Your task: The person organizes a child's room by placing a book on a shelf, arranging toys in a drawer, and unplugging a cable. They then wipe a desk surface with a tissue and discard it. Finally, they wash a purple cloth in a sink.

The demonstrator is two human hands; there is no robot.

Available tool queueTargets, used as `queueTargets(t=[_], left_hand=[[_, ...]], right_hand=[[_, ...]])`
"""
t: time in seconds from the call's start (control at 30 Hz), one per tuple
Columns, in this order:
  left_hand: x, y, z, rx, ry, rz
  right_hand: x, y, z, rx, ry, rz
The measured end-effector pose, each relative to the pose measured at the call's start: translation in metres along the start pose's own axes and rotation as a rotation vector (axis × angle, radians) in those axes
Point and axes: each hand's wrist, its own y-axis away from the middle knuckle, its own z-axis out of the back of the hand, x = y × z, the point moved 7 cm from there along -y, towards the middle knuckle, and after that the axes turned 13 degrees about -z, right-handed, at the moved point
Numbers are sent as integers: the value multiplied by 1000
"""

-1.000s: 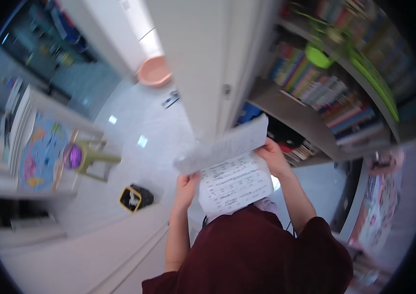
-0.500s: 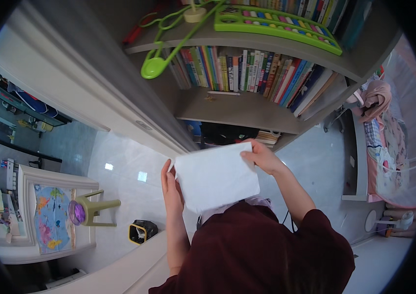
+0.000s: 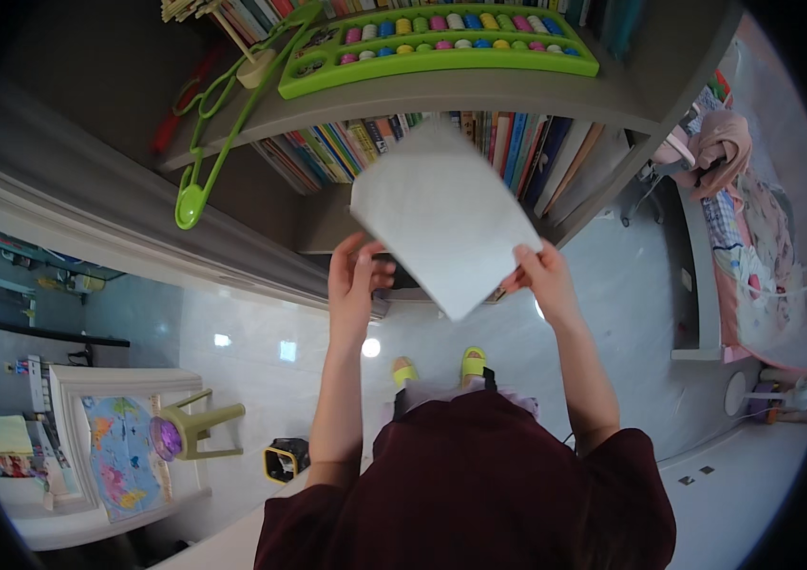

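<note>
A plain white sheet (image 3: 446, 218), either paper or cloth, is held up before the bookshelf and blurred by motion. One corner points down toward the floor, and its far end covers part of a row of books (image 3: 518, 157). My right hand (image 3: 546, 275) pinches the sheet at its right corner between thumb and fingers. Beside the lower left edge is my left hand (image 3: 358, 275), its thumb and fingers apart and slightly curled, with nothing held in them.
Above the books, a shelf carries a green bead abacus (image 3: 441, 57) and a green clothes hanger (image 3: 192, 204) jutting over its edge. Left on the floor stand a green stool (image 3: 199, 427) and a black bin with a yellow rim (image 3: 285, 461). Yellow-green slippers (image 3: 473, 363) are on my feet.
The sheet has moved up toward the shelf and turned from nearly level to corner-down. My left hand has let go of its left edge. The view has shifted, bringing my feet into sight.
</note>
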Motion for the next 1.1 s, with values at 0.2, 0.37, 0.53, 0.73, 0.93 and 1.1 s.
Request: queueTargets(t=[0.2,0.37,0.53,0.73,0.93,1.1], left_hand=[[15,-13,4,75,79,40],[26,7,50,70,77,118],[35,22,112,-79,103,137],[46,25,142,-80,100,169],[60,30,144,-38,91,226],[65,44,156,-49,57,273]], right_hand=[[65,-45,-48,-47,-399,111],[103,-115,-98,200,-547,203],[110,-160,-117,26,-521,243],[38,-155,-134,-7,-550,106],[-32,-221,-162,-240,609,421],[-31,-215,-213,-453,1271,603]])
